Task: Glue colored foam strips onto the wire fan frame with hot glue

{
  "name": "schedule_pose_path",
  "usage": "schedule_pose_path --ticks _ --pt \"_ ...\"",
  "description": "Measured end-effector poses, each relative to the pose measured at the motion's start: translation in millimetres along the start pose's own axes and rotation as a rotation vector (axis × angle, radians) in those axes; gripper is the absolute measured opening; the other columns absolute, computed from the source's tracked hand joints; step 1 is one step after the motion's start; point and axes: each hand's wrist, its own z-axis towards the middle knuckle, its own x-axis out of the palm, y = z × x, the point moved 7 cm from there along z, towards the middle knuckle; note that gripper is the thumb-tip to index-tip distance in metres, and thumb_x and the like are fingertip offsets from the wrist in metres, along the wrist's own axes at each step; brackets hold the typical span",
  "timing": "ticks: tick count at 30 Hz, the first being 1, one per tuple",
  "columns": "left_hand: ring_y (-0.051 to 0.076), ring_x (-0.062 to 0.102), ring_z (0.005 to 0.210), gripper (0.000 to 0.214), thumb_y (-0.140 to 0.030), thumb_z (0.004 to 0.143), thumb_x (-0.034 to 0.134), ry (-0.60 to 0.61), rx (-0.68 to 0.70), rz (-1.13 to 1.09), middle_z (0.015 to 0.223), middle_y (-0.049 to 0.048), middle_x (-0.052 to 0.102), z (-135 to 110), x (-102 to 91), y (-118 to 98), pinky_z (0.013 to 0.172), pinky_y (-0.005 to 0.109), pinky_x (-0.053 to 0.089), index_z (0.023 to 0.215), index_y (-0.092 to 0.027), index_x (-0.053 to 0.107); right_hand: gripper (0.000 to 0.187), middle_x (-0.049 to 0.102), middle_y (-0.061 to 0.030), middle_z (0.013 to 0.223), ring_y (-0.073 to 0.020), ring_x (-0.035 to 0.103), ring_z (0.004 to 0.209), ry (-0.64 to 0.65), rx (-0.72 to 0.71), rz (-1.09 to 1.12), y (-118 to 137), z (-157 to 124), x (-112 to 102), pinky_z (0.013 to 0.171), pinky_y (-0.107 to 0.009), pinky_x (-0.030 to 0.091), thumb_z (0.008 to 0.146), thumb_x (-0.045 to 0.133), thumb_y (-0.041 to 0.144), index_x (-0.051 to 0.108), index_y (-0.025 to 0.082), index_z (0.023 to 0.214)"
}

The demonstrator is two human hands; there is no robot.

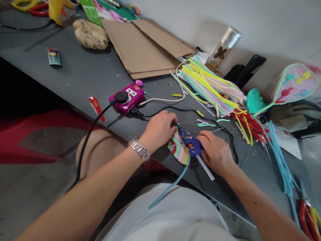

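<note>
My left hand (158, 130) rests with fingers curled on the upper edge of a fan-shaped piece made of coloured pipe cleaners (178, 149) at the near edge of the dark table (82, 77). A light-blue pipe cleaner (167, 189) trails from it toward my lap. My right hand (216, 152) grips a blue hot glue gun (192, 143), whose nozzle points at the fan's top. A clear glue stick (205, 168) juts out of the gun's back.
A magenta power strip (127, 97) with black and white cables sits left of my hands. Bundles of pastel, red and blue pipe cleaners (210, 87) lie behind and right. Cardboard sheets (145, 47), a bottle (224, 48), a mesh racket shape (296, 83) and pliers (307, 214) surround them.
</note>
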Motion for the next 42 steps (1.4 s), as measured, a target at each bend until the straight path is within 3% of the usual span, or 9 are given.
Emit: schedule_pose_path --ticks 18,42 --pt "0.02 0.063 0.089 0.013 -0.014 0.083 0.07 0.006 -0.001 0.003 0.095 0.005 0.067 -0.9 -0.5 0.6 0.08 0.031 0.049 0.094 -0.019 0.068 0.029 0.069 -0.0118 0.102 -0.0182 0.062 0.073 -0.056 -0.002 -0.091 2.5 1.7 -2.8 0.064 -0.03 0.044 0.104 0.038 0.024 0.065 0.017 0.096" --pt "0.021 0.063 0.09 0.015 -0.014 0.083 0.07 -0.028 0.044 -0.008 0.094 0.0043 0.066 -1.8 1.8 2.7 0.079 0.032 0.049 0.097 -0.02 0.068 0.021 0.068 -0.0122 0.1 -0.0189 0.062 0.073 -0.083 -0.022 -0.122 3.3 1.0 -5.6 0.063 -0.03 0.043 0.1 0.042 0.02 0.063 0.017 0.095"
